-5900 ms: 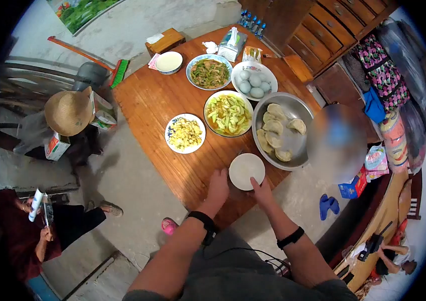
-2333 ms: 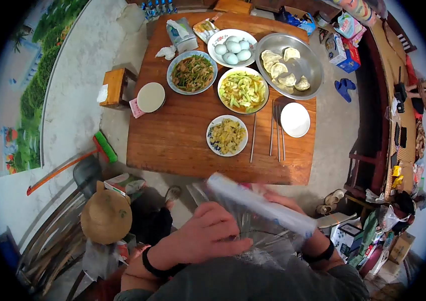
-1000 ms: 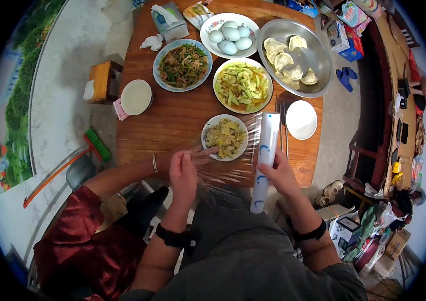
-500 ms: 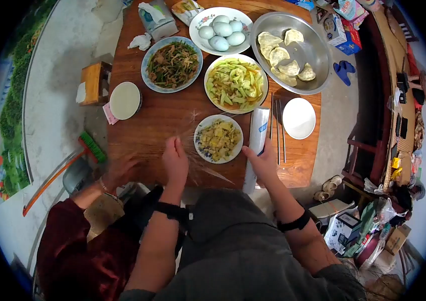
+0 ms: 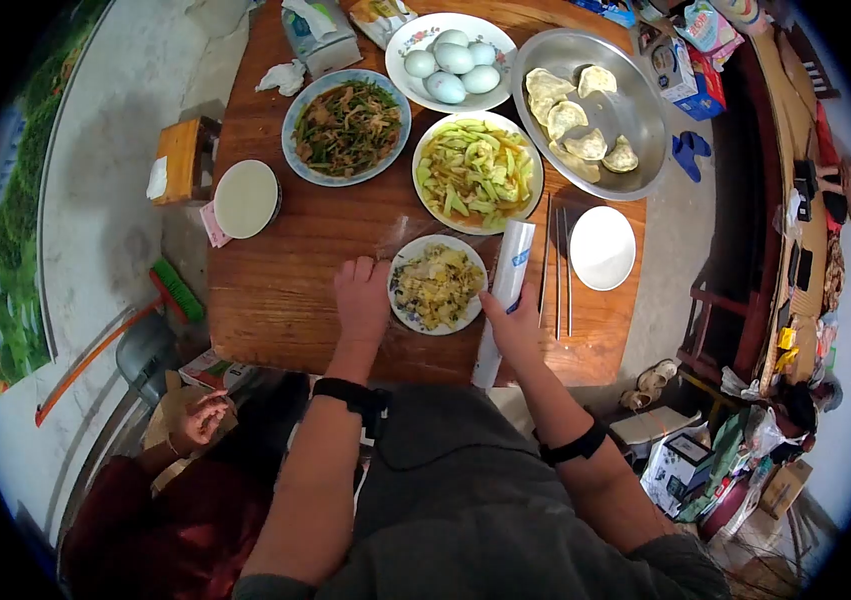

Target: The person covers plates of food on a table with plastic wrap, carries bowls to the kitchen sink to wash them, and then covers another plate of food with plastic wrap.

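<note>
A small plate of chopped yellow-green food (image 5: 438, 284) lies in front of me, with thin clear plastic wrap over it. My left hand (image 5: 362, 300) is at the plate's left edge, palm down and fingers bent, at the pulled-out end of the wrap. The film is hard to see there. My right hand (image 5: 515, 328) grips the plastic wrap roll (image 5: 510, 255), which lies lengthwise just right of the plate. Its thumb reaches to the plate's rim.
Behind are a sliced vegetable plate (image 5: 477, 172), a meat-and-greens plate (image 5: 346, 127), a plate of eggs (image 5: 451, 62) and a metal basin of dumplings (image 5: 635, 120). Chopsticks (image 5: 559, 270) and a white bowl (image 5: 601, 248) stand right, another bowl (image 5: 247, 199) left. A person's hand (image 5: 204, 418) is lower left.
My left hand has come down beside the plate, turning palm down, and the wrap now lies over the food. My right hand stays on the roll. The other person's hand has drawn back from the table.
</note>
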### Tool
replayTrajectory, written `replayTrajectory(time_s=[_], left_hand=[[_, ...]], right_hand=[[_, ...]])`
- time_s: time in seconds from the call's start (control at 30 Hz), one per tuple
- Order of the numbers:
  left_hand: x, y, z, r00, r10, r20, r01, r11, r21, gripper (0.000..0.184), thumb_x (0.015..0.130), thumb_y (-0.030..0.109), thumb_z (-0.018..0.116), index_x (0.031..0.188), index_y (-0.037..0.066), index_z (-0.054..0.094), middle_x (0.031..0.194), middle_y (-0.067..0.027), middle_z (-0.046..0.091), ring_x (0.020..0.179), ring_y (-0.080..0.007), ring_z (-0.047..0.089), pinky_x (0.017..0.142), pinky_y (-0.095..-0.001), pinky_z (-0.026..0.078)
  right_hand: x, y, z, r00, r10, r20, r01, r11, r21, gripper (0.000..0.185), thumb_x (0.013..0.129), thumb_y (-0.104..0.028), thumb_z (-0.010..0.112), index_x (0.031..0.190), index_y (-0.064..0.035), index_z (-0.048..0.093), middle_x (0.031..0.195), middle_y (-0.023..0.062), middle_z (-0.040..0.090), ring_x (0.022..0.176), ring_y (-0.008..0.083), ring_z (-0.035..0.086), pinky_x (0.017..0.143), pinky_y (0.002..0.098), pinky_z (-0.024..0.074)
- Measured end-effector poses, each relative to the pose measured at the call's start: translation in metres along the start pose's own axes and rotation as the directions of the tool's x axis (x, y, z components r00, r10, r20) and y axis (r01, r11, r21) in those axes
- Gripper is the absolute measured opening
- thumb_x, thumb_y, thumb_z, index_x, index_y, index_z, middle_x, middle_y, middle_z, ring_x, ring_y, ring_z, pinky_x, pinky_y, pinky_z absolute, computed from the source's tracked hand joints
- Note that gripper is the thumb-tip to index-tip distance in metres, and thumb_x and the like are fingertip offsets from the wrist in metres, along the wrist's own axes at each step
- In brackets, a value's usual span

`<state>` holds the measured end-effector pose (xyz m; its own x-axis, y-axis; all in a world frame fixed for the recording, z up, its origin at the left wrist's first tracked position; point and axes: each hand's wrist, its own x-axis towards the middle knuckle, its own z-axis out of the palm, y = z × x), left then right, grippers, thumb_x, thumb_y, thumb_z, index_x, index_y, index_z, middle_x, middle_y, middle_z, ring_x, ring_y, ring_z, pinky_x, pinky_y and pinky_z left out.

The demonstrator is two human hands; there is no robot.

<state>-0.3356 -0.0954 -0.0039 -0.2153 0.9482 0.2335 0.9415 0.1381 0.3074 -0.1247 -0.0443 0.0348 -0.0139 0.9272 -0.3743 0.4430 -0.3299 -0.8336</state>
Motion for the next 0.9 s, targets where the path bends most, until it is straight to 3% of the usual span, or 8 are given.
replayTrajectory(time_s=[0.13, 0.2, 0.3, 0.43, 0.5, 0.6, 0.67, 0.9], left_hand=[[-0.004, 0.0, 0.0, 0.998, -0.041, 0.044, 0.047, 0.989, -0.138, 0.015, 0.08, 0.011, 0.052, 0.092, 0.003, 0.058, 0.078, -0.0127, 0.05, 0.076, -0.031, 0.051, 0.067, -0.0382, 0.042], [-0.01, 0.005, -0.002, 0.871, -0.356, 0.338, 0.484, 0.741, -0.466, 0.021, 0.086, 0.016, 0.047, 0.095, 0.0, 0.057, 0.092, -0.0168, 0.055, 0.086, -0.037, 0.051, 0.074, -0.0409, 0.042], [-0.013, 0.012, -0.01, 0.762, -0.435, 0.479, 0.645, 0.563, -0.516, 0.028, 0.092, 0.022, 0.039, 0.097, 0.0, 0.056, 0.093, -0.0161, 0.056, 0.083, -0.0246, 0.055, 0.072, -0.0326, 0.042], [-0.033, 0.015, -0.007, 0.689, -0.483, 0.541, 0.712, 0.307, -0.632, 0.039, 0.094, 0.031, 0.037, 0.108, -0.002, 0.052, 0.108, -0.0144, 0.057, 0.093, -0.0271, 0.057, 0.081, -0.0351, 0.045], [-0.034, 0.019, -0.025, 0.359, -0.322, 0.876, 0.637, -0.602, -0.482, 0.046, 0.094, 0.037, 0.034, 0.117, -0.001, 0.046, 0.115, -0.0109, 0.054, 0.101, -0.0205, 0.054, 0.085, -0.0331, 0.045], [-0.035, 0.021, -0.055, 0.423, -0.262, 0.867, 0.655, -0.573, -0.493, 0.049, 0.094, 0.039, 0.033, 0.123, 0.0, 0.041, 0.116, -0.0108, 0.053, 0.103, -0.0202, 0.053, 0.086, -0.0335, 0.045], [-0.041, 0.021, -0.061, 0.429, -0.276, 0.86, 0.65, -0.567, -0.506, 0.053, 0.092, 0.044, 0.035, 0.125, 0.003, 0.039, 0.118, -0.0135, 0.051, 0.105, -0.0228, 0.053, 0.084, -0.0378, 0.046], [-0.036, 0.029, -0.114, 0.548, -0.478, 0.686, 0.422, -0.55, -0.721, 0.049, 0.094, 0.038, 0.035, 0.123, 0.0, 0.039, 0.119, -0.0132, 0.049, 0.104, -0.0239, 0.053, 0.086, -0.0374, 0.046]], right_hand=[[0.0, -0.003, -0.001, 0.997, 0.064, 0.051, -0.067, 0.996, 0.065, 0.031, 0.075, -0.018, 0.068, 0.089, 0.0002, 0.047, 0.077, 0.0095, 0.057, 0.068, 0.0154, 0.054, 0.06, 0.0299, 0.0446], [0.0, 0.003, 0.001, 0.997, 0.059, 0.058, -0.064, 0.994, 0.092, 0.031, 0.075, -0.018, 0.068, 0.089, -0.0002, 0.047, 0.077, 0.0085, 0.057, 0.068, 0.0143, 0.053, 0.06, 0.0292, 0.0444], [-0.003, 0.003, -0.001, 0.997, 0.045, 0.064, -0.052, 0.992, 0.119, 0.032, 0.075, -0.019, 0.069, 0.091, -0.0006, 0.048, 0.077, 0.007, 0.056, 0.068, 0.0126, 0.052, 0.06, 0.028, 0.0442], [-0.01, -0.016, -0.011, 0.976, 0.098, 0.195, -0.122, 0.986, 0.113, 0.034, 0.077, -0.019, 0.067, 0.101, -0.0013, 0.05, 0.085, 0.0046, 0.056, 0.073, 0.0114, 0.052, 0.065, 0.0267, 0.0441], [-0.014, -0.025, -0.016, 0.964, 0.091, 0.249, -0.129, 0.982, 0.14, 0.033, 0.077, -0.019, 0.068, 0.099, -0.001, 0.05, 0.083, 0.0048, 0.056, 0.072, 0.0112, 0.052, 0.064, 0.0262, 0.0439], [-0.019, -0.048, -0.024, 0.942, 0.054, 0.332, -0.12, 0.977, 0.179, 0.032, 0.077, -0.018, 0.068, 0.099, -0.0017, 0.051, 0.082, 0.0037, 0.055, 0.073, 0.0099, 0.051, 0.064, 0.0259, 0.0434], [-0.022, -0.07, -0.033, 0.874, 0.137, 0.466, -0.286, 0.921, 0.266, 0.036, 0.078, -0.021, 0.067, 0.103, -0.0027, 0.05, 0.084, 0.0031, 0.054, 0.074, 0.01, 0.051, 0.066, 0.0266, 0.0434], [-0.024, -0.082, -0.051, 0.694, 0.159, 0.702, -0.541, 0.758, 0.364, 0.039, 0.078, -0.019, 0.065, 0.108, -0.0032, 0.046, 0.089, 0.004, 0.054, 0.076, 0.0137, 0.053, 0.069, 0.0287, 0.0449]])
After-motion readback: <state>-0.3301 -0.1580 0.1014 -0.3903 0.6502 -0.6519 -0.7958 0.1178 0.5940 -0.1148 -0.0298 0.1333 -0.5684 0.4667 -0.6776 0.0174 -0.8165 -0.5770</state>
